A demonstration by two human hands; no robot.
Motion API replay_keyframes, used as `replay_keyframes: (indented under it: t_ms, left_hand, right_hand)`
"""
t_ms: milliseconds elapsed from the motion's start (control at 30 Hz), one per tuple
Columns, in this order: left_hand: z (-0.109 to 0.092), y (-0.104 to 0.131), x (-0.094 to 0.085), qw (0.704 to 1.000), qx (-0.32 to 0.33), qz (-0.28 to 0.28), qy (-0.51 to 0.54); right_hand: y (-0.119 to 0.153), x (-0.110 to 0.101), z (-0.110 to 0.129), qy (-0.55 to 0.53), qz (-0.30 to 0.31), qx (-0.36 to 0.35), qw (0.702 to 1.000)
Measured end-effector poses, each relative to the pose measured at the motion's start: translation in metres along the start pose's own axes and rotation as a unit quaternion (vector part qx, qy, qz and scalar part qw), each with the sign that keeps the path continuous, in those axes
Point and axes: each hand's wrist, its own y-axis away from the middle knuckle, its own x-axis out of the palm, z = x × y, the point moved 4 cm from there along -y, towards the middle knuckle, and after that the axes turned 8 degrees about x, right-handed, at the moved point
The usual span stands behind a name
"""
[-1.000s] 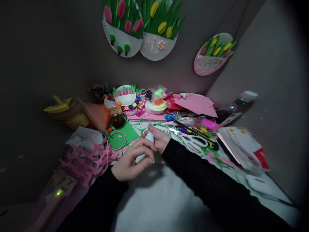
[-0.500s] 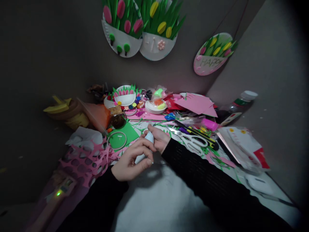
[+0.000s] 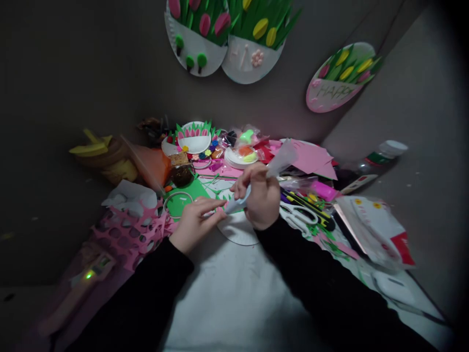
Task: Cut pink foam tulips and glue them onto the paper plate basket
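My right hand (image 3: 262, 195) is closed around a pale bluish tube (image 3: 240, 201). The tube's narrow end slants down to the left. A blurred translucent end (image 3: 284, 157) shows above the same hand. My left hand (image 3: 196, 220) has its thumb and fingers pinched together just left of the narrow end. A bit of pink shows at its fingertips, too small to make out. Under both hands lies a white paper plate (image 3: 240, 234) with green paper grass (image 3: 230, 195) at its far side, partly hidden by the hands.
White-handled scissors (image 3: 298, 217) and black-and-yellow cutters (image 3: 311, 208) lie to the right. Punched pink sheet (image 3: 128, 230), a ring (image 3: 178, 203) and green paper (image 3: 192, 193) are on the left. At the back right stands a bottle (image 3: 381, 156). Decorated plates (image 3: 252, 63) hang on the wall.
My right hand has turned and lifted, now gripping the tube with its narrow end down. My left hand has come off the tube and pinches beside it. The plate shows more.
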Motion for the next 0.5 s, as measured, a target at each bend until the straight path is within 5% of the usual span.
replay_keyframes:
  t_ms: [167,500]
  left_hand:
    - [0.004,0.003,0.008,0.996,0.034,0.044,-0.063]
    - [0.026,-0.001,0.009,0.993,0.045,0.099,-0.048]
  right_hand:
    - [0.014,0.005,-0.019,0.089,0.038,-0.066,0.993]
    - [0.003,-0.003,-0.041,0.124,0.024,0.003,0.992]
